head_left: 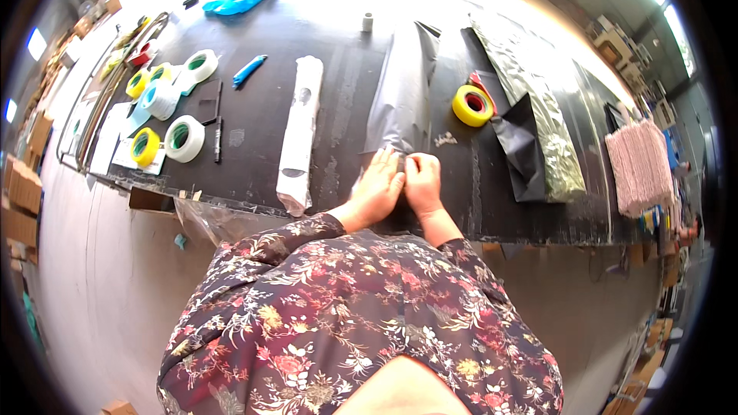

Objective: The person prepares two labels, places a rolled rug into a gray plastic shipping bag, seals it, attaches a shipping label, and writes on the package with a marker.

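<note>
A long, flat package in grey plastic film [403, 92] lies lengthwise on the black table, its near end at my hands. My left hand [377, 187] rests on that near end, fingers stretched out and pressed flat on the film. Beside it my right hand [423, 183] is closed, its curled fingers at the near right corner of the film. What the right fingertips pinch is mostly hidden under them. To the right lies a yellow tape roll [460, 107] with a red dispenser. A long white wrapped package [300, 131] lies to the left.
Several tape rolls [184, 139] and a black marker [217, 140] are at left, with a blue cutter [250, 71] nearby. A shiny wrapped package [538, 100] with black film lies right, before a pink textured stack [638, 165]. Blue plastic [240, 2] is far left; the table's edge [538, 244] is near me.
</note>
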Motion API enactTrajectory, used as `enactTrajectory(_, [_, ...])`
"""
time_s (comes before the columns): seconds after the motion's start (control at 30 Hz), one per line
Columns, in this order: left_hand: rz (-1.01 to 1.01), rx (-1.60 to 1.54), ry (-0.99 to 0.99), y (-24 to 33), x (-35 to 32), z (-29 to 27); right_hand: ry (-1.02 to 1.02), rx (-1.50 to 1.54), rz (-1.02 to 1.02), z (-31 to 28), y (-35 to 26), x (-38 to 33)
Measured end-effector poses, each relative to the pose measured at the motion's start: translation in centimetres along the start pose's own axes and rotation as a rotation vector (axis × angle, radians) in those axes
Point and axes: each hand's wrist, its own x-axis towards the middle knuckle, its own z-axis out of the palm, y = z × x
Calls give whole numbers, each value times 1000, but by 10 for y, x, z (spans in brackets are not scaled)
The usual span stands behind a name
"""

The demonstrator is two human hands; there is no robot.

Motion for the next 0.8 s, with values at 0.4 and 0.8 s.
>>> enactTrajectory(0.4, [-518,-403,-117,-31,11,-25,-178,806,773,39,7,-9])
enactTrajectory(0.8, [-43,335,-14,-16,-47,-158,-304,-351,-325,-7,-22,-31])
